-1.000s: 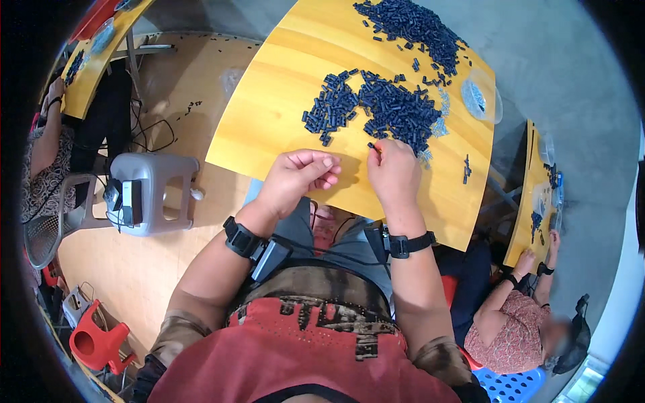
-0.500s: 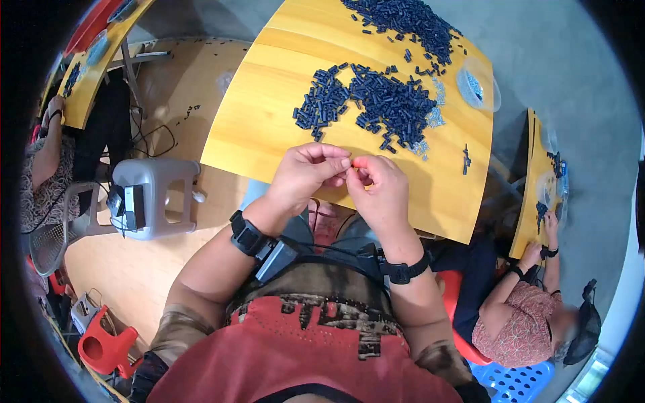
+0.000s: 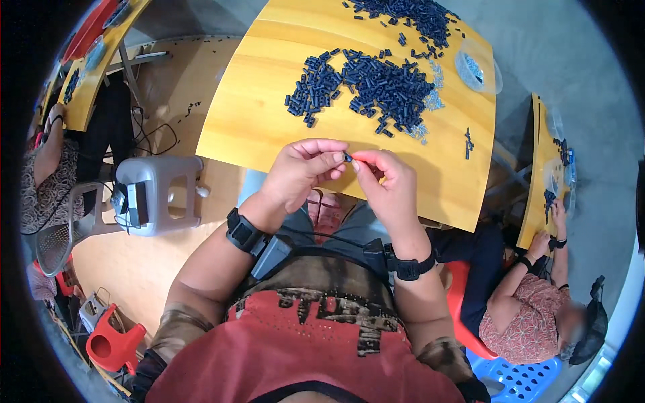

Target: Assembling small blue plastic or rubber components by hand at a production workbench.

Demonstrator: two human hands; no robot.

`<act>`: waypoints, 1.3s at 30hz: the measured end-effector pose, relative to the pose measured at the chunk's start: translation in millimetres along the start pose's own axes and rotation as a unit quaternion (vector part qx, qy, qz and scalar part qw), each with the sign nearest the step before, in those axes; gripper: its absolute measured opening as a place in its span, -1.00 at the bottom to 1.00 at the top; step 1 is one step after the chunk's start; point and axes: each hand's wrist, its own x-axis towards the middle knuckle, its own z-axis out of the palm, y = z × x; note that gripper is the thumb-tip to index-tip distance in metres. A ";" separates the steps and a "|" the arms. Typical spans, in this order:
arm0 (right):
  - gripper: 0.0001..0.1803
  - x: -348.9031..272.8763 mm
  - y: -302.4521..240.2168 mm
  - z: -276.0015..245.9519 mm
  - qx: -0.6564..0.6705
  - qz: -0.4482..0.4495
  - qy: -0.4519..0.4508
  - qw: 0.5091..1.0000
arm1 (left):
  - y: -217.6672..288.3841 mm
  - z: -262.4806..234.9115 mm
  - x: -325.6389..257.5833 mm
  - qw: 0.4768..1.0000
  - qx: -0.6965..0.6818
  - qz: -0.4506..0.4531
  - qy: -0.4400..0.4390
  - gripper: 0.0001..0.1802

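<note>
Here, the left hand [image 3: 301, 171] and right hand [image 3: 390, 183] pinch one small dark piece [image 3: 348, 158], maybe plastic, together; the dark pile [image 3: 376, 84] sits at 12 o'clock.

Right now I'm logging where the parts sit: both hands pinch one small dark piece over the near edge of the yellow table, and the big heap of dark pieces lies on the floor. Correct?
Not quite. The heap of dark pieces lies on the yellow table, beyond the hands, not on the floor. The head view shows it. The rest stands: the left hand and right hand pinch one small dark piece over the near edge.
</note>
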 end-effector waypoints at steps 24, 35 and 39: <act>-0.90 -4.0 13.3 -1.9 0.049 0.016 0.019 0.998 | -9.6 6.8 -1.7 1.000 0.013 0.001 -0.008 -0.86; -0.89 -8.3 12.8 -4.9 0.066 0.011 -0.009 0.998 | -8.6 9.2 -7.7 0.999 -0.039 -0.011 -0.013 -0.88; -0.90 -8.7 6.9 -9.3 0.050 -0.005 -0.032 0.998 | -5.2 2.7 -6.9 0.994 -0.075 -0.071 -0.032 -0.77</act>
